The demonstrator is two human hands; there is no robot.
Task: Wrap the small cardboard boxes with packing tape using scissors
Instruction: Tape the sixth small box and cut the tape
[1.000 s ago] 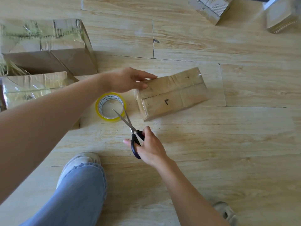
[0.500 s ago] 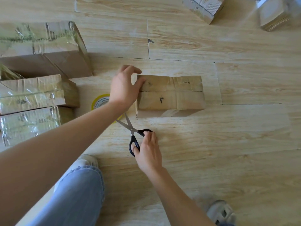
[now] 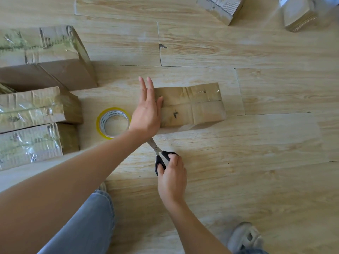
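– Straightened since half a second ago, the left hand (image 3: 146,114) now presses flat against the left end of the small box (image 3: 198,107) on the floor (image 3: 256,162), its grip open and holding nothing.
– And the right hand (image 3: 171,175)?
– Its grip is curled round the scissors (image 3: 166,155) near the tape roll (image 3: 100,125). The step looks like smoothing down cut tape; next, probably, the box needs turning or setting aside.

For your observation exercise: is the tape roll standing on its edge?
No, the tape roll lies flat on the floor, its hole facing up.
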